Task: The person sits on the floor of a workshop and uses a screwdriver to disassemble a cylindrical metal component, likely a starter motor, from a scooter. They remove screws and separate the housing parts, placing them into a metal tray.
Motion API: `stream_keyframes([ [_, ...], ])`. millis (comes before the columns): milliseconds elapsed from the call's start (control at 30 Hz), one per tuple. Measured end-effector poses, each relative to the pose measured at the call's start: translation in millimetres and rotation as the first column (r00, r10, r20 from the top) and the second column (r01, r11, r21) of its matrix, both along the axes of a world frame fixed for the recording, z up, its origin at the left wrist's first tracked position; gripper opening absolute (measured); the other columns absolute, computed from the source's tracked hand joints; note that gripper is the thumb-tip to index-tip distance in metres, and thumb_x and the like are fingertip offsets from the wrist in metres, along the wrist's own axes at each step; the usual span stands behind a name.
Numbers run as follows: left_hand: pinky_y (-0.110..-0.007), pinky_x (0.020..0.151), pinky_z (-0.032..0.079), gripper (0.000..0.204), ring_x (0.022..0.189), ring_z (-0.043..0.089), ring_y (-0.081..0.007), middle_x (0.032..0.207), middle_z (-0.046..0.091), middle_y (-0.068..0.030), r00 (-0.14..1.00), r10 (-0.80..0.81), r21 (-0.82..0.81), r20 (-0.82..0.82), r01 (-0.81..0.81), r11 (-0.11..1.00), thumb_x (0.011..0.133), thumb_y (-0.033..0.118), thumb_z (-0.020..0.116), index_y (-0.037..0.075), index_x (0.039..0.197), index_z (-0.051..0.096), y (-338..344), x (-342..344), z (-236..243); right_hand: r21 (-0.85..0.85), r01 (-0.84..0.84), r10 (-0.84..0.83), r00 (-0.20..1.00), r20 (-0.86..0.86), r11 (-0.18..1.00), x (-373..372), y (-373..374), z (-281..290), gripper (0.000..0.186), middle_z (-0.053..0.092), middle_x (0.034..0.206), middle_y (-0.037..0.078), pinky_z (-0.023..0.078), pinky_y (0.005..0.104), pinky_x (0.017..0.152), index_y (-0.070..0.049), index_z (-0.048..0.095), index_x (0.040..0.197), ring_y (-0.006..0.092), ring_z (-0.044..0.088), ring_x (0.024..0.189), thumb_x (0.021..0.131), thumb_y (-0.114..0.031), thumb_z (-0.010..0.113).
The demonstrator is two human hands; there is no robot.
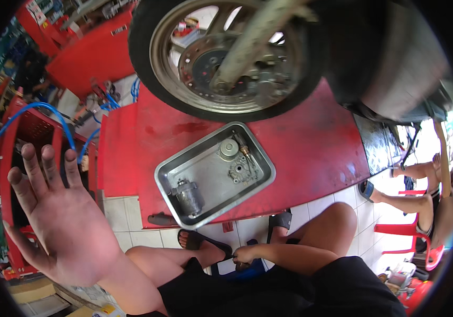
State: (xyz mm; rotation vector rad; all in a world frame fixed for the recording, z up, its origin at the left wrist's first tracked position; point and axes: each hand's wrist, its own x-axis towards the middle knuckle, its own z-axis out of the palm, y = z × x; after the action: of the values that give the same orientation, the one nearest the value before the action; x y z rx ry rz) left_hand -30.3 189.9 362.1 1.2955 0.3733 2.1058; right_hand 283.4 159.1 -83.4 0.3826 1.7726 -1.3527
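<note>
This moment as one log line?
left hand: raised, open; right hand: low, grip unclear; rectangular silver metal tray: on red platform, holding grey metal parts

At the left of the frame, the bare left grip (76, 232) is raised, fingers (35, 174) apart; at centre, a metal tray (205, 171) with machine parts (189, 201) stands on the red worktop (311, 142).

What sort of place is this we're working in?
Probably a motorcycle repair workshop: a wheel on a fork stands over a red platform, near a metal tray holding loose mechanical parts.
</note>
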Motion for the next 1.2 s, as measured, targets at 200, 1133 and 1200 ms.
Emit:
stream_keyframes([
  [200, -0.057, 0.127, 0.008, 0.077, 0.153, 0.012, -0.0443, 0.162, 0.012, -0.0337, 0.649, 0.761, -0.509, 0.013, -0.65, 0.564, 0.1, 0.038, 0.034, -0.013, 0.154, 0.016, 65.6, -11.2, -28.8, -0.431, 0.346, -0.086, 0.851, 0.518, 0.833, 40.9, -31.3, 41.6, 0.039, 0.071, 0.123, 0.009, 0.057, 0.0392, 0.081, -0.001, 0.062, 0.121, 0.0248, 0.069, 0.1, 0.106, -0.031, 0.044],
  [1133, -0.039, 0.092, 0.048, 0.041, 0.105, 0.061, -0.0211, 0.119, 0.063, -0.0107, 0.893, 0.451, -0.284, -0.008, -0.434, 0.855, 0.101, 0.035, 0.05, 0.002, 0.124, 0.06, -76.0, 78.5, -3.9, 0.277, 0.594, -0.366, 0.733, -0.574, 0.756, 17.1, 106.2, 319.2, 0.023, 0.075, 0.095, 0.015, 0.057, 0.0384, 0.074, 0.005, 0.065, 0.103, 0.024, 0.074, 0.08, 0.1, -0.017, 0.058],
  [1200, -0.036, 0.084, 0.05, 0.034, 0.095, 0.064, -0.0183, 0.11, 0.065, -0.0074, 0.916, 0.395, -0.486, -0.068, -0.376, 0.789, 0.1, 0.033, 0.056, 0.004, 0.117, 0.063, -47.4, 81.0, -27.9, 0.323, 0.606, -0.286, 0.695, -0.66, 0.726, 6.4, 121.5, 339.5, 0.025, 0.075, 0.093, 0.018, 0.056, 0.0385, 0.071, 0.007, 0.064, 0.103, 0.0255, 0.073, 0.076, 0.1, -0.017, 0.059],
])
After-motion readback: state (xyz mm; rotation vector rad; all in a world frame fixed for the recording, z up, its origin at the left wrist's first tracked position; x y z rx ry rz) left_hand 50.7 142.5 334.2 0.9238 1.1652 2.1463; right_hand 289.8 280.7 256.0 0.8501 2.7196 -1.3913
